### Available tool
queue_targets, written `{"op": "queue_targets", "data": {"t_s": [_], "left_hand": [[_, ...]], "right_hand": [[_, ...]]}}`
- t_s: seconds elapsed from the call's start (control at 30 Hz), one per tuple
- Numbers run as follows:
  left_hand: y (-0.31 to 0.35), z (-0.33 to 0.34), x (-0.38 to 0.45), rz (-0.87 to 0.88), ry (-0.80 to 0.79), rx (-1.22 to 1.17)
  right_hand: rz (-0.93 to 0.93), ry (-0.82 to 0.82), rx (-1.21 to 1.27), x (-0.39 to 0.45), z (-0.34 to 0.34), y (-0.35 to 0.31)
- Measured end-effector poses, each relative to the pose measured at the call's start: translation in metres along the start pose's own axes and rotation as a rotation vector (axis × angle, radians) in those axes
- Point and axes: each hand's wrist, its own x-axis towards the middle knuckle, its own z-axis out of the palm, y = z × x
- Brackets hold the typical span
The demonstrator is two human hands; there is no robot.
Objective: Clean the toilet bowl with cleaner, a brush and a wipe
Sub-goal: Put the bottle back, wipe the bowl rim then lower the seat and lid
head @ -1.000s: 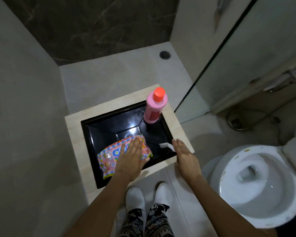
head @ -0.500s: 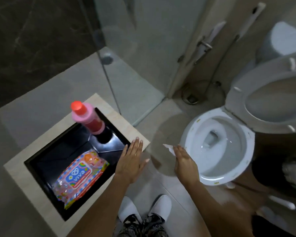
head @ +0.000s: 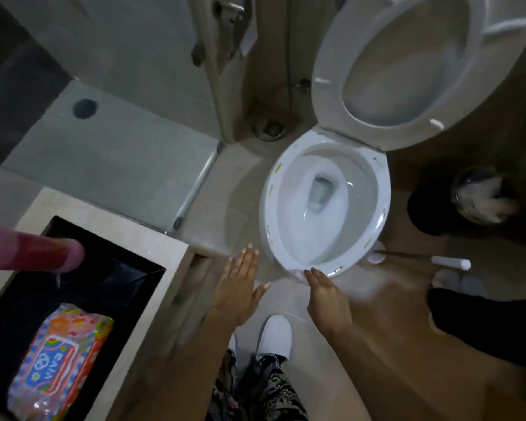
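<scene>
While the right hand [head: 327, 294] pinches a thin white wipe [head: 296, 273] against the near rim of the toilet bowl [head: 325, 202], the wipe should follow the rim's curve under steady pressure, folding over soiled patches. Its grip looks pressed together on the wipe; the left hand [head: 240, 287] hovers spread, holding nothing. Glazed porcelain is smooth, oval, flecked yellow. A glossy wipe packet [head: 58, 363] lies in the black tray [head: 128, 287].

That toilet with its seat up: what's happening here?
A person is cleaning the white toilet bowl. Their right hand holds a small white wipe at the rim's front edge, while the left hand hovers open beside it. The colourful wipes packet and the pink cleaner bottle sit in a black tray on the left.
</scene>
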Motion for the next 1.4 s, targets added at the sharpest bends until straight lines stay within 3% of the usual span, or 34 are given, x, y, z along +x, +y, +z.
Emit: {"op": "queue_targets", "data": {"t_s": [0.23, 0.5, 0.87, 1.2, 1.4], "left_hand": [[0.028, 0.048, 0.048, 0.132, -0.098, 0.036], [0.033, 0.092, 0.095, 0.253, -0.102, 0.127], [0.019, 0.127, 0.11, 0.329, -0.048, 0.088], [0.014, 0.138, 0.116, 0.378, -0.016, 0.038], [0.013, 0.146, 0.12, 0.39, 0.042, 0.106]], "right_hand": [[0.074, -0.082, 0.016, 0.017, 0.031, 0.048], [0.08, 0.18, -0.023, 0.058, 0.083, 0.073], [0.042, 0.144, -0.094, 0.037, 0.154, 0.066], [0.08, 0.135, -0.05, 0.039, 0.162, 0.065], [-0.042, 0.133, -0.042, 0.034, 0.156, 0.083]]}}
